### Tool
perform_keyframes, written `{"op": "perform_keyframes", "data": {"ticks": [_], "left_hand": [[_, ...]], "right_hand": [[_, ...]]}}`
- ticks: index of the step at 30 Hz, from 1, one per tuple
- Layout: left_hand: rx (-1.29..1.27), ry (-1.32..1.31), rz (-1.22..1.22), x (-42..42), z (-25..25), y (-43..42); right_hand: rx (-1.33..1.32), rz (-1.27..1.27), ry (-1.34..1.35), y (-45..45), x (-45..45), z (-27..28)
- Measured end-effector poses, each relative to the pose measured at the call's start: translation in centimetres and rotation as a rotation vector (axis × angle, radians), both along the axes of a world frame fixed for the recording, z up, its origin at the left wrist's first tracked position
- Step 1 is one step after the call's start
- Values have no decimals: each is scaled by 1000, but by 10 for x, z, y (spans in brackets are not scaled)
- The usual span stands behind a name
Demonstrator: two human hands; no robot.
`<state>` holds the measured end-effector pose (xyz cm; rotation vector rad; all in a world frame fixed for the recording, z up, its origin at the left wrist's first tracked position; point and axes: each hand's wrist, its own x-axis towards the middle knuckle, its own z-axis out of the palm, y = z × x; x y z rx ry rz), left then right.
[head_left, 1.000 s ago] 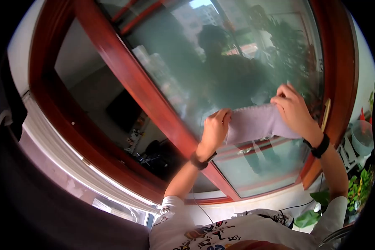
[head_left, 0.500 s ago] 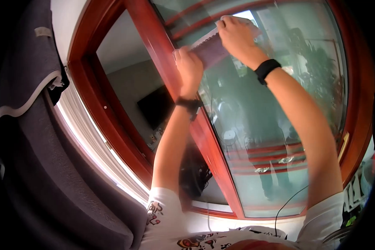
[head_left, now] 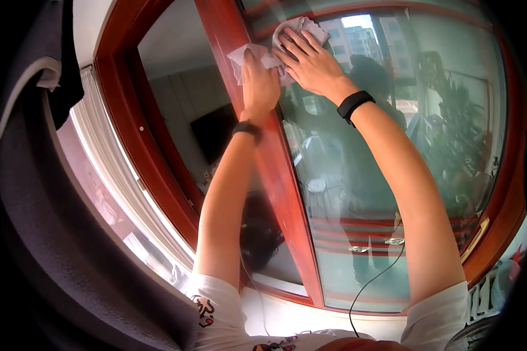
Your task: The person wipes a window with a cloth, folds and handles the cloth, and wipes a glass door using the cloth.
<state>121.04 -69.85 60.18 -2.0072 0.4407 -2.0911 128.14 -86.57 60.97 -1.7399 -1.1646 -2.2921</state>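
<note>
A pale grey-lilac cloth [head_left: 304,26] lies bunched against the upper left part of the glass door panel [head_left: 339,175], its left end over the red-brown wooden frame. My right hand [head_left: 310,63] presses flat on the cloth with the fingers spread. Close beside it on the left, my left hand [head_left: 261,85] has the cloth's left end between thumb and fingers. Part of the cloth is hidden behind both hands. Each wrist wears a black band.
A red-brown wooden upright [head_left: 269,158] runs beside the glass. Left of it, an opening shows a dark screen [head_left: 212,133]. Dark fabric [head_left: 70,234] hangs at the far left near a white curtain [head_left: 108,140]. A thin black cable [head_left: 366,285] crosses low in front.
The cloth, stretched between both hands before, is now bunched on the glass and frame. My right hand has moved left and its fingers have spread. My left hand has moved slightly up.
</note>
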Motion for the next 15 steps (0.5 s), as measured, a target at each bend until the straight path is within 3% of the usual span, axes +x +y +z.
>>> {"op": "perform_keyframes", "data": {"ticks": [4,9,15], "left_hand": [[97,81,221,-12,-48,3],[25,220,215,-26,-122,-2],[45,90,75,-25,-105,-49]], "right_hand": [[-76,-16,35,0,-2,-36],[-226,23,46,-21,-4,-93],[-203,73,63,-76,14,-86]]}}
